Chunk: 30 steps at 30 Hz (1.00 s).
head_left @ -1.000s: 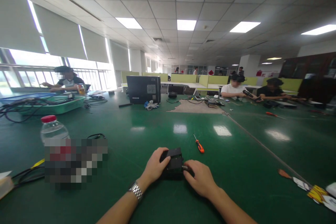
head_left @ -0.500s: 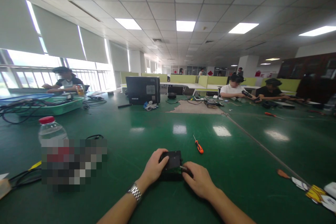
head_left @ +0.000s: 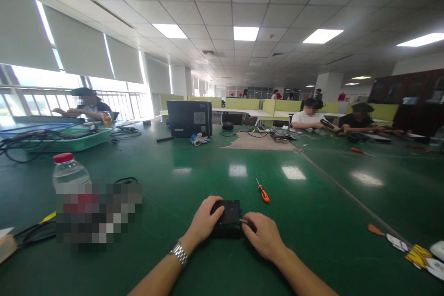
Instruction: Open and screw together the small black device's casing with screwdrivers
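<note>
A small black box-shaped device [head_left: 227, 216] rests on the green table [head_left: 312, 222] right in front of me. My left hand [head_left: 204, 222], with a metal watch on the wrist, grips its left side. My right hand [head_left: 264, 237] is closed at the device's right side, around a thin dark tool whose tip touches the device. An orange-handled screwdriver [head_left: 263, 192] lies on the table a little beyond, to the right.
A water bottle with a red cap [head_left: 68, 173] and cables stand at my left. A black computer case [head_left: 189, 118] sits farther back. Other people sit at the far left [head_left: 86, 105] and far right [head_left: 312, 115]. Papers and a tool [head_left: 409, 249] lie at the right edge.
The black device has tipped from a raised, tilted pose to lying flatter on the table. Both hands stay on it in nearly the same place.
</note>
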Available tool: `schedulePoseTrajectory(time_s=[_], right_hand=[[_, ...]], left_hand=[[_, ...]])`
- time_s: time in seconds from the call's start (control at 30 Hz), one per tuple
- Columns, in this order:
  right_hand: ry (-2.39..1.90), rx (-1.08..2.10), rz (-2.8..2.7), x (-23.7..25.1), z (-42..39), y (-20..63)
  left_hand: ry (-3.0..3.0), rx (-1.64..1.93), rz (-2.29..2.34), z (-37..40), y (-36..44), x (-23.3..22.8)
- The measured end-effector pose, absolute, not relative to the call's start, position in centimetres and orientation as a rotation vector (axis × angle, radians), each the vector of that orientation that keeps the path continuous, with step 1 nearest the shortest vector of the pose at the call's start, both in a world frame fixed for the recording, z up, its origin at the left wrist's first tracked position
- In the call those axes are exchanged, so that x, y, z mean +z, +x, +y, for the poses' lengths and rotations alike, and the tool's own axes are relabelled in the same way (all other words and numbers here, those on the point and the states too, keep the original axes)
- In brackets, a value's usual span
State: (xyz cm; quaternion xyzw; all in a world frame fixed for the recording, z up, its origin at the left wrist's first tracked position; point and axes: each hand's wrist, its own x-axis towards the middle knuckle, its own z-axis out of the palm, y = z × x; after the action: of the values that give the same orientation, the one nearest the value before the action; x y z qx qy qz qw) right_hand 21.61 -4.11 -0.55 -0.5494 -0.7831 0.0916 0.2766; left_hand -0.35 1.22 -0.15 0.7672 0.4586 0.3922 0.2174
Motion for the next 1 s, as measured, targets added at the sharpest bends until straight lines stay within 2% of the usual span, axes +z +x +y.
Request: schedulePoseTrajectory(time_s=[0.27,0.5,1.0], right_hand=[[-1.482,0.318,-2.098,-0.7,-3.9,21.7],[-1.477,0.346,-2.089,-0.8,-3.9,22.1],[-1.455,0.431,-2.091,-0.6,-3.6,22.3]], left_hand=[[2.171,1.052,1.216,1.0,-0.9,-0.2],[2.340,0.944,0.989,0.8,-1.5,0.3],[2.302,0.997,0.999,0.6,-1.0,0.0]])
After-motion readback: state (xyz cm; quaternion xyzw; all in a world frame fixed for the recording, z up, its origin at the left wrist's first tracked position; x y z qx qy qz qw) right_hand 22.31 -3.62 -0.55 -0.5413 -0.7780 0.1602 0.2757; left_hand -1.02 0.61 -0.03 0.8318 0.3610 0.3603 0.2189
